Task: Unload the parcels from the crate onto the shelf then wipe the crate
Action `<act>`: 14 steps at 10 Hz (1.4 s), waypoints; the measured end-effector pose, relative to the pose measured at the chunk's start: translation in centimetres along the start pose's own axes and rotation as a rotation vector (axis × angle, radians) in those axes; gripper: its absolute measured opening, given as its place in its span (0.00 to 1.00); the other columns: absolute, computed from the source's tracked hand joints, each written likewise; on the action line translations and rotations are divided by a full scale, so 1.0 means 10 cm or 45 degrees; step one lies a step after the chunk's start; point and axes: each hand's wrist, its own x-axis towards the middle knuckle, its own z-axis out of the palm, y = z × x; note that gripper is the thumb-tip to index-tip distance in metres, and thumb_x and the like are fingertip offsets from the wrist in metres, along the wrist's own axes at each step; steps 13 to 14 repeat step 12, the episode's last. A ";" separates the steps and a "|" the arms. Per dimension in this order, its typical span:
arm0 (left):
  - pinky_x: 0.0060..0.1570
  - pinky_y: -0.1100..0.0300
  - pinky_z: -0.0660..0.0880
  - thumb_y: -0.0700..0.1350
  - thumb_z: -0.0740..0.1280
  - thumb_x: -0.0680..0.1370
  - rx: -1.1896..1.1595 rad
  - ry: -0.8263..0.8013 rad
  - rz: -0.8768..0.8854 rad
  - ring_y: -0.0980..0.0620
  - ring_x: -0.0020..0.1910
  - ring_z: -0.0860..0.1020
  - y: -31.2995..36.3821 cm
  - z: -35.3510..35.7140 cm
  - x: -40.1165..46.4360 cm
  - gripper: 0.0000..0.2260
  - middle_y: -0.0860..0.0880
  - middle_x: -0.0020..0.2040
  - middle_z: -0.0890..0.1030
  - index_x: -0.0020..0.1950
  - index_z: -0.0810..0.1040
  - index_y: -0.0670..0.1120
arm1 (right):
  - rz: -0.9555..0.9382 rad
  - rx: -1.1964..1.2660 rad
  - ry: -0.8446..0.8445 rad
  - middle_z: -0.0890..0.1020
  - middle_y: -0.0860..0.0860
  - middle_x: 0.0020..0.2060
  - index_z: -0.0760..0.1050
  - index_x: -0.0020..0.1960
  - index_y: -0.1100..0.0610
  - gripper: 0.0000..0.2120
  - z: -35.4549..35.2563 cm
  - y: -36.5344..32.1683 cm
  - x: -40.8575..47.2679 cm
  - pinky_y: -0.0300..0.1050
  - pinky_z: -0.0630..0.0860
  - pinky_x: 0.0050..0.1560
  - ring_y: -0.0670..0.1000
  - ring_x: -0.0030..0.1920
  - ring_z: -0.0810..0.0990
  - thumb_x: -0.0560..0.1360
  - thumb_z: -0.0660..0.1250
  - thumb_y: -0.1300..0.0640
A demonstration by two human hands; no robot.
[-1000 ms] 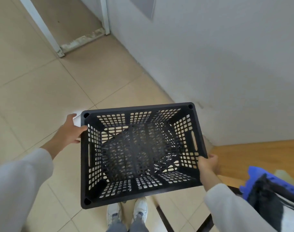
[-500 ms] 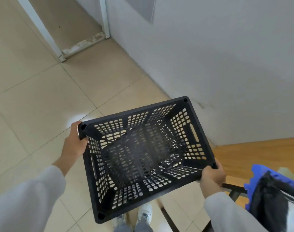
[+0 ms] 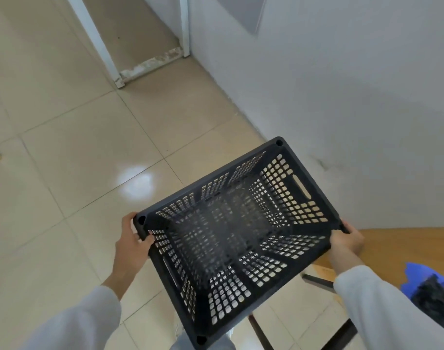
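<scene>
Here the tiled floor [image 3: 71, 152] spreads below and to the left of both grips, and a pale wall [image 3: 342, 92] rises beyond them on the right. Between the two grips hangs the black perforated crate [image 3: 231, 238], held in the air above the floor, turned at a slant with one corner pointing toward the wall, its inside showing only its own lattice. Just right of the right-hand grip lies a wooden surface [image 3: 405, 246]. The left hand [image 3: 133, 238] reaches forward from a pale sleeve, fingers curled round the crate's near-left corner. The right hand [image 3: 346, 239], arm bent inward, clasps the rim at the crate's right corner.
</scene>
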 end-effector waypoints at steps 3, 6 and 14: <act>0.41 0.40 0.84 0.36 0.71 0.78 0.018 -0.036 -0.022 0.41 0.51 0.82 -0.01 0.06 -0.05 0.25 0.40 0.52 0.81 0.67 0.63 0.56 | -0.010 -0.025 0.002 0.82 0.56 0.62 0.78 0.68 0.56 0.19 -0.06 0.03 0.10 0.55 0.79 0.62 0.59 0.62 0.81 0.79 0.64 0.69; 0.44 0.39 0.83 0.39 0.69 0.80 0.037 -0.051 -0.022 0.43 0.46 0.83 -0.03 0.11 -0.02 0.25 0.42 0.49 0.82 0.70 0.61 0.56 | 0.002 -0.047 -0.002 0.82 0.56 0.62 0.78 0.68 0.57 0.18 -0.06 -0.03 0.09 0.53 0.79 0.60 0.59 0.62 0.80 0.80 0.64 0.67; 0.59 0.52 0.69 0.42 0.66 0.82 0.402 -0.102 0.144 0.41 0.65 0.74 1.06 0.00 -0.71 0.21 0.41 0.71 0.73 0.74 0.69 0.42 | -0.522 -0.525 -0.562 0.80 0.49 0.57 0.77 0.63 0.50 0.13 -0.48 -0.94 -0.56 0.46 0.77 0.51 0.48 0.48 0.79 0.81 0.61 0.58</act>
